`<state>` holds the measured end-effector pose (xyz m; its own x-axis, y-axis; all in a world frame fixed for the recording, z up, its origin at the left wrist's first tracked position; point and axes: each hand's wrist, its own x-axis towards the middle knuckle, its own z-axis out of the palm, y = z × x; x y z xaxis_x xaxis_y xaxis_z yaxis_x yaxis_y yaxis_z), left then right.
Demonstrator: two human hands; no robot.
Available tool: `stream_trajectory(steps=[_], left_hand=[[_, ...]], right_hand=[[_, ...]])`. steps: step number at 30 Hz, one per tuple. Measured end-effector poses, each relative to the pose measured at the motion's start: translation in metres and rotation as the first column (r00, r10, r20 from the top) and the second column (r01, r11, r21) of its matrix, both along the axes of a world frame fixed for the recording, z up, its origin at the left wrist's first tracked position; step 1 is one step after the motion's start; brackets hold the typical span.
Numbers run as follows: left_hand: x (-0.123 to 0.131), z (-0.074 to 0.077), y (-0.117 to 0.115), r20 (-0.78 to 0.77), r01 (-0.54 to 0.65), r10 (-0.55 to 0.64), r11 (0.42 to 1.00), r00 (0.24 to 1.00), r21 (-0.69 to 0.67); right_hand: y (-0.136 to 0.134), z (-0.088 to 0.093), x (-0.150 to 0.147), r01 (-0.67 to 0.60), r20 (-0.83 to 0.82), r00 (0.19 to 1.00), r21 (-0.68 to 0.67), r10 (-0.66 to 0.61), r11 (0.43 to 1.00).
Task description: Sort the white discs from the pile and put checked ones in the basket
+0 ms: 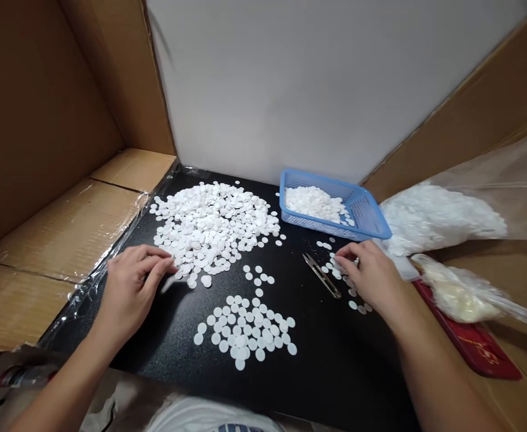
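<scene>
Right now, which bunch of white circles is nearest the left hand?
The big heap, beside the left hand. The front spread, basket pile and bunch by the right hand lie farther.

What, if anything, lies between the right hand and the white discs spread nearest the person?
The metal snips do: they lie on the black tabletop, between the right hand and those white discs.

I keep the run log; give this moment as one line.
left hand: at white disc pile; right hand: at loose discs beside thread snips; blue basket: holds discs
</scene>
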<state>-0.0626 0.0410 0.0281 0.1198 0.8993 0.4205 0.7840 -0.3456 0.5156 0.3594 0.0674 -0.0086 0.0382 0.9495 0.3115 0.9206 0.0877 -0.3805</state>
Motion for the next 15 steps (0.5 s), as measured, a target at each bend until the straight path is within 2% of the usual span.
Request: stream_trajectory(steps=[2, 3, 5, 6, 10, 15], left_hand=[[-0.001, -0.012, -0.016, -0.046, -0.015, 0.017, 0.999, 0.999, 0.041], [0.002, -0.017, -0.022, -0.06, 0.025, -0.022, 0.998, 0.998, 0.051], [0.013, -0.024, -0.029, -0.102, 0.095, -0.09, 0.994, 0.991, 0.049], [0.02, -0.026, -0.031, -0.133, 0.114, -0.108, 0.993, 0.985, 0.041], [0.043, -0.031, -0.025, -0.228, 0.149, -0.145, 0.989, 0.963, 0.0], [0.045, -0.036, -0.021, -0.249, 0.218, -0.227, 0.974, 0.942, -0.062]], right_hand=[[-0.005, 0.008, -0.026, -0.101, -0.08, 0.991, 0.049, 0.104, 0.994], [-0.007, 0.01, -0.043, -0.188, -0.138, 0.972, 0.03, 0.191, 0.982], [-0.011, 0.012, -0.078, -0.405, -0.253, 0.891, -0.065, 0.378, 0.912], [-0.012, 0.011, -0.095, -0.467, -0.293, 0.856, -0.089, 0.425, 0.88], [-0.011, -0.002, -0.139, -0.526, -0.337, 0.813, -0.074, 0.475, 0.847], [-0.009, -0.013, -0.145, -0.536, -0.395, 0.789, -0.067, 0.471, 0.842]])
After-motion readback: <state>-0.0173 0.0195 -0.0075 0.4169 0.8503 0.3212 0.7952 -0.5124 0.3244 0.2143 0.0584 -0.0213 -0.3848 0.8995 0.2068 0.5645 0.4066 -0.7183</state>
